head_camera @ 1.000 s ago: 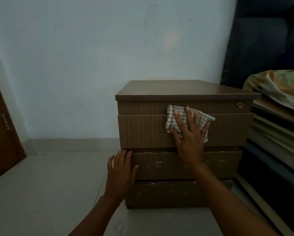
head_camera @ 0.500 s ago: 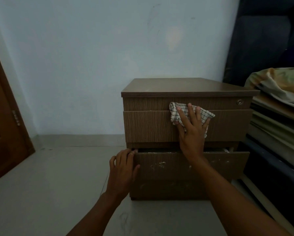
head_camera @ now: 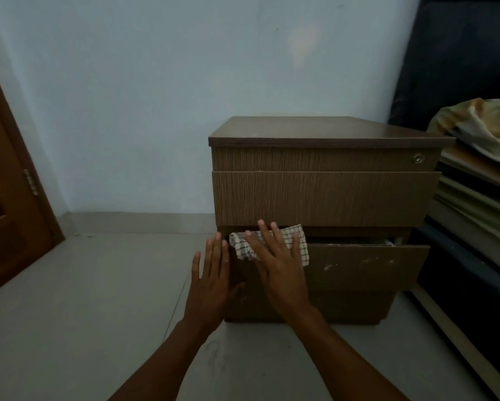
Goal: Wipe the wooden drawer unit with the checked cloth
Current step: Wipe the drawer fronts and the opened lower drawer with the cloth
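Note:
The brown wooden drawer unit (head_camera: 324,195) stands on the floor against the wall, with a small round lock at its upper right. Its second drawer (head_camera: 367,266) is pulled out a little and has pale scuff marks on its front. My right hand (head_camera: 277,264) lies flat on the white checked cloth (head_camera: 296,241), pressing it against the top left edge of that drawer front. My left hand (head_camera: 212,280) rests flat with fingers spread on the drawer's left corner, just beside the cloth.
A brown wooden door (head_camera: 8,204) stands at the left. A stack of boards or mattresses (head_camera: 474,215) topped with a patterned cloth (head_camera: 486,125) sits close to the unit's right side, with dark fabric (head_camera: 457,53) behind. Grey tiled floor (head_camera: 84,299) spreads to the left.
My right hand has slid the cloth down from the upper drawer front to the second drawer's top edge. The second drawer has come out further, and my left hand has flattened on its corner.

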